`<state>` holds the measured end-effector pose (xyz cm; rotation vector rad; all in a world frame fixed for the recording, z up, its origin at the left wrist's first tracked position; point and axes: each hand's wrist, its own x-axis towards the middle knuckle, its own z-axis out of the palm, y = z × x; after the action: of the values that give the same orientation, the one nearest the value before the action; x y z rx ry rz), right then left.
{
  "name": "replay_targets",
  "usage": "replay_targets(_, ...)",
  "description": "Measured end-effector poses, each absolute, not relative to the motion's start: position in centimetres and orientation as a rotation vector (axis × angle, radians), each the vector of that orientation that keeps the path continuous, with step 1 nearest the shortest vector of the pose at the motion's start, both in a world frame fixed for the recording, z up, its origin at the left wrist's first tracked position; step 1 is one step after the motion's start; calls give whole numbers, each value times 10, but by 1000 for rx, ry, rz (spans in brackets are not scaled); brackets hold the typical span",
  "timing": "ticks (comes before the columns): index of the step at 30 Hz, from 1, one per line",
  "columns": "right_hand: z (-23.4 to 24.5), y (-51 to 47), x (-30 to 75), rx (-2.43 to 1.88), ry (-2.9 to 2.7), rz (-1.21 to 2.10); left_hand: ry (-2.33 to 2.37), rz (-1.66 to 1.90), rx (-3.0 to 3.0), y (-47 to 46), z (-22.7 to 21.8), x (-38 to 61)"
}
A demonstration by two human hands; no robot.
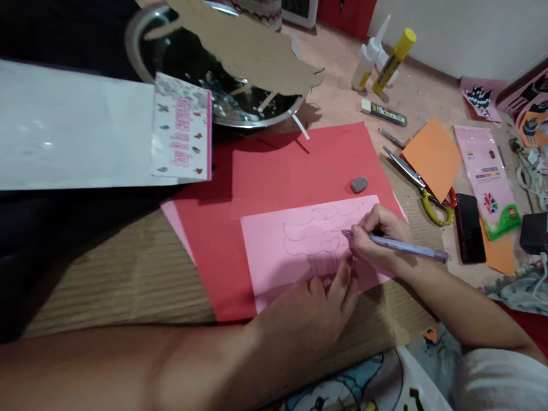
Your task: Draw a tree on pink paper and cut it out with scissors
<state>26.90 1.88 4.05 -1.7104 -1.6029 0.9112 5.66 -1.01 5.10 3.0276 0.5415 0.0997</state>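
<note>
My right hand (379, 231) grips a light purple mechanical pencil (405, 246), its tip on a pink sheet of paper (268, 237). Thin lines on the sheet outline wavy layers, a small heart and upright strokes beneath. My left hand (314, 305) lies over the sheet's lower part with fingers apart, holding nothing, and covers some of the drawing. Under the pink sheet is a larger red sheet (295, 165). A worn grey eraser (358, 184) sits on the red sheet, just above the pink one.
Scissors (436, 212), an orange paper square (432, 157), a black phone (470, 228) and a pink packet (488, 177) lie at right. Behind stand a white glue bottle (363, 65) and a yellow tube (394, 60). A metal bowl (137, 45) with cut cardboard (252, 51) is at upper left.
</note>
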Motion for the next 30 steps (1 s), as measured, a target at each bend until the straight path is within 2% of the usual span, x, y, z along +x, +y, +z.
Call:
replay_targets(15, 47, 20, 267, -1651, -1494, 819, 498, 3, 3033, -6, 51, 58)
replay_targets(19, 57, 44, 291, -1426, -1905, 577, 488, -18, 3039, -7, 51, 58)
replay_targets(24, 48, 86, 312, -1391, -2402, 212, 510, -88, 3035, -9, 50, 61)
replay_targets(30, 51, 94, 312, -1321, -2414, 242, 521, -123, 3039, -6, 52, 62)
